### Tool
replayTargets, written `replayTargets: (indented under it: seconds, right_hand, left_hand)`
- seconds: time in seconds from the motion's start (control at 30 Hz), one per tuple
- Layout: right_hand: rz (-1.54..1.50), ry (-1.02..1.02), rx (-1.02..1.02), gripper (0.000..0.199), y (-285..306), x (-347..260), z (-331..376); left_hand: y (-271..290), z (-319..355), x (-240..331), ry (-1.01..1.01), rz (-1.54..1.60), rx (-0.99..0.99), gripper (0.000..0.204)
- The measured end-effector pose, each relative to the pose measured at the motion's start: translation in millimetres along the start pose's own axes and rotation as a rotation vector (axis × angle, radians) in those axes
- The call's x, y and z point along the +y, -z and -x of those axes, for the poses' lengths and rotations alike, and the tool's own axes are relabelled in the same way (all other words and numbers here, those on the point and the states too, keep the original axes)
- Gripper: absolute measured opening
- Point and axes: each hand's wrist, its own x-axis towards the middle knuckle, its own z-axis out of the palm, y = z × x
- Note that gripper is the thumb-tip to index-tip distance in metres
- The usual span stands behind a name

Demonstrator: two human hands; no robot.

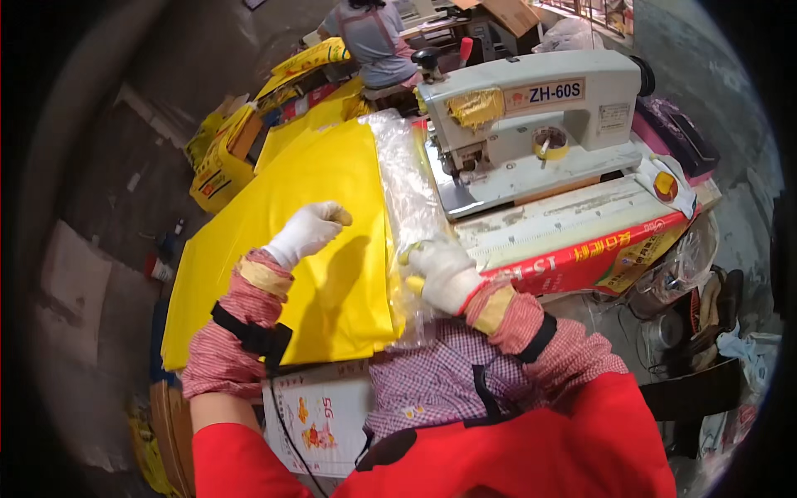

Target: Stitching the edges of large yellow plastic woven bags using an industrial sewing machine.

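My left hand (305, 233), in a white glove, is above a stack of large yellow plastic sheets or bags (282, 183) and casts a shadow on them. Its fingers are curled together, with nothing visible in them. My right hand (444, 274), in a white glove with yellow on the fingertips, is over the crinkled clear plastic film (407, 178) along the stack's right side. Its thumb and forefinger are apart, and nothing shows between them. Just beyond that hand stands a white industrial sewing machine (540, 104).
A roll of tape (550, 143) rests on the machine bed. A red printed sack (598, 257) covers the bench's near edge. At the far left are yellow packed bundles (224, 166). Behind the stack sits another person (365, 41). A printed white carton or sack (315, 415) lies below the stack.
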Motion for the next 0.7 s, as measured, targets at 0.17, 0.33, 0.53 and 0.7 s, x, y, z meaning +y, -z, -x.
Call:
replayTargets:
  seconds: [0.17, 0.33, 0.53, 0.7]
  right_hand:
    - [0.036, 0.127, -0.148, 0.04, -21.9, -5.2, -47.0]
    - [0.049, 0.236, -0.17, 0.037, -44.5, -14.6, -72.7]
    - [-0.234, 0.4, 0.338, 0.034, -37.7, 6.3, -71.3]
    - [-0.014, 0.41, -0.578, 0.019, -44.3, -45.9, -48.6]
  left_hand:
    - [9.0, -68.6, 0.5, 0.05, 0.136, 0.055, 0.024]
    - [-76.4, -78.6, -25.5, -0.136, -0.432, -0.036, 0.028]
    - [-55.8, -84.3, -61.0, 0.107, 0.677, 0.219, 0.016]
    - [-13.9, -67.3, -47.6, -0.054, 0.671, 0.383, 0.018]
